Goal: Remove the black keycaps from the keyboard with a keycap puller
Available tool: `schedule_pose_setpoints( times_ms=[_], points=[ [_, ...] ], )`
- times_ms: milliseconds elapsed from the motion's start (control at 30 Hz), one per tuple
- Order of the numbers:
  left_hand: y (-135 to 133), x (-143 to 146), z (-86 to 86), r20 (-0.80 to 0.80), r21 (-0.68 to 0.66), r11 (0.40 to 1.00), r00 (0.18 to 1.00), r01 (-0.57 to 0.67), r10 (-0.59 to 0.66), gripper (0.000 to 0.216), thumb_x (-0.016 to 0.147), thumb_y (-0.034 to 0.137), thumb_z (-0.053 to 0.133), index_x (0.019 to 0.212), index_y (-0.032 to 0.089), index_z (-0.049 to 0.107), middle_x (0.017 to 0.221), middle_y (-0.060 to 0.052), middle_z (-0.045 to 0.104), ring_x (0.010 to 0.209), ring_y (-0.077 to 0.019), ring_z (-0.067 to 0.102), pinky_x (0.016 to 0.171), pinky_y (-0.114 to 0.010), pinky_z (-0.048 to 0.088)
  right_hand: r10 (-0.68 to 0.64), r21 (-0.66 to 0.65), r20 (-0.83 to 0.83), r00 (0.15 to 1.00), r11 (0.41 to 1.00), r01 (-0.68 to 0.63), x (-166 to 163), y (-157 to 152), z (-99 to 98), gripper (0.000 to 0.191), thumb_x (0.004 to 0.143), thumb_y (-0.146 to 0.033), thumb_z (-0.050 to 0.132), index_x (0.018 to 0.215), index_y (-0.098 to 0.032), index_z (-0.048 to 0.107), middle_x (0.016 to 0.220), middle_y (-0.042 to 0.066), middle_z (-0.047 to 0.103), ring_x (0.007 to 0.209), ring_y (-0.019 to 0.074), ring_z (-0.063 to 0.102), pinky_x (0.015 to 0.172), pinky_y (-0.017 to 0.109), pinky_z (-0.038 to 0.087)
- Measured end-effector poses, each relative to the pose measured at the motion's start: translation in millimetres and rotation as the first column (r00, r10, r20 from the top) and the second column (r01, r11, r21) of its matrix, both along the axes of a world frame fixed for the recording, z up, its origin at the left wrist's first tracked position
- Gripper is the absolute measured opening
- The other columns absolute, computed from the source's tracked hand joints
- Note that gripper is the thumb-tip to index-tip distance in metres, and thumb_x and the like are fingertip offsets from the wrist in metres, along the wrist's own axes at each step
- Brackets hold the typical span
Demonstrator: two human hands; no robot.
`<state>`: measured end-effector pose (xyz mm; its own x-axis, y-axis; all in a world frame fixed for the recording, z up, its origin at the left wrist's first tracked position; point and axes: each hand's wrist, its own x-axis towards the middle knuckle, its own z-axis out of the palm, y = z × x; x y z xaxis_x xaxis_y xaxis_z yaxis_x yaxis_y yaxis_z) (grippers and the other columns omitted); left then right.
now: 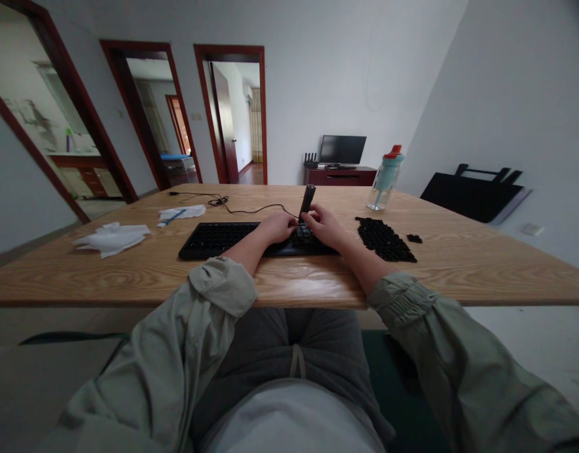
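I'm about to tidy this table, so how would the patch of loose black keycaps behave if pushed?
The black keycaps would probably spread apart, lying as many small separate pieces. They'd likely slide easily on the smooth-looking table, and seem too blocky to roll.

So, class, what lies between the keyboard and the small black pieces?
In the head view, the right forearm and some bare tabletop separate the keyboard from the pieces.

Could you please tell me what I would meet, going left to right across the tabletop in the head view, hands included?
Crumpled white sheet, flatter white sheet, left hand, right hand, spread of small black pieces, tiny black cluster.
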<state>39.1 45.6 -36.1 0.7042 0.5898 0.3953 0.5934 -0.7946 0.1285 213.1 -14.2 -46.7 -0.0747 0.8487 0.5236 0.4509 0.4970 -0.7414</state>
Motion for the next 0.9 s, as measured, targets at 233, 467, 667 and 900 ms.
schedule_pose_setpoints(
  times_ms=[233,467,667,900],
  points=[
    [1.3,-3.2,0.5,-0.017,-0.01,0.999,0.999,-0.037,0.037,0.024,0.086,0.032,0.054,0.088,0.021,0.075,0.092,-0.007,0.074,0.089,-0.0204,0.066,0.083,-0.03,0.049,0.02,-0.006,0.015,1.0,1.0,-0.02,-4.6,0.9,-0.3,0.029,0.087,-0.045,0.055,0.1,-0.019,0.057,0.079,0.002,0.07,0.069,0.0146,0.06,0.064,0.026,0.044],
    [-1.1,-2.2,-0.3,-0.032,0.015,0.999,0.998,-0.044,0.045,0.024,0.088,0.032,0.052,0.092,0.021,0.074,0.098,-0.007,0.073,0.092,-0.0214,0.066,0.085,-0.031,0.05,0.01,0.009,0.055,0.998,1.0,-0.01,-1.1,3.3,-2.5,0.031,0.089,-0.047,0.053,0.103,-0.02,0.057,0.078,0.002,0.069,0.068,0.0145,0.059,0.062,0.026,0.043],
    [-3.7,-0.4,0.8,0.057,-0.035,0.999,0.998,-0.016,0.018,0.027,0.09,0.031,0.049,0.091,0.02,0.074,0.095,-0.009,0.074,0.092,-0.0212,0.066,0.086,-0.032,0.05,-0.014,0.022,0.082,0.997,1.0,0.013,1.7,7.6,-6.6,0.032,0.089,-0.048,0.054,0.106,-0.021,0.058,0.083,0.003,0.071,0.074,0.0165,0.062,0.066,0.027,0.047],
    [-8.8,-2.8,5.5,0.439,-0.192,0.972,0.898,0.136,-0.039,0.03,0.088,0.035,0.056,0.107,0.015,0.068,0.097,-0.006,0.073,0.076,-0.0154,0.065,0.073,-0.027,0.051,-0.044,0.054,0.057,0.997,0.998,0.041,0.8,6.6,-9.7,0.035,0.09,-0.048,0.053,0.111,-0.021,0.06,0.086,0.004,0.072,0.073,0.0166,0.063,0.067,0.029,0.048]
  ],
)
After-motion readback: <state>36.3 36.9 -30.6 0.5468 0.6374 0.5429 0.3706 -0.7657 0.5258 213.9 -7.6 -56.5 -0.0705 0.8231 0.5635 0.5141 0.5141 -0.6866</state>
